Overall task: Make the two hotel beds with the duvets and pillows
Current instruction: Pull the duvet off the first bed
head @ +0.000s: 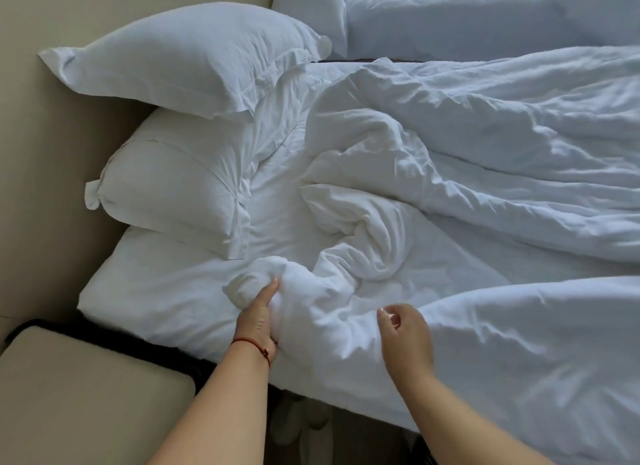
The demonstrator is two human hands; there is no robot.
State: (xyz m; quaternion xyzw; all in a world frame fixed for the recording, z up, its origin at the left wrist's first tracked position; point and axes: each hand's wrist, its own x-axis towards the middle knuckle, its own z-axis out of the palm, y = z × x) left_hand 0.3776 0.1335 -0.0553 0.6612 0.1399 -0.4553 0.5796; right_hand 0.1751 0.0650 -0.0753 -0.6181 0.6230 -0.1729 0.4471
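A crumpled white duvet [485,173] lies bunched across the near bed, its twisted corner at the front edge. My left hand [258,317] grips that bunched corner, thumb on top and fingers wrapped under the fabric. My right hand [403,331] hovers just right of it over the duvet, fingers loosely curled and holding nothing. Two white pillows lie at the head end: one [194,55] leaning on the headboard, the other [173,187] flat on the white sheet [166,291].
A beige padded headboard [41,152] runs along the left. A beige bedside unit [86,395] stands at the lower left. The second bed [450,17], with white bedding, lies across a narrow gap at the top. White slippers [298,419] sit on the floor under the bed's edge.
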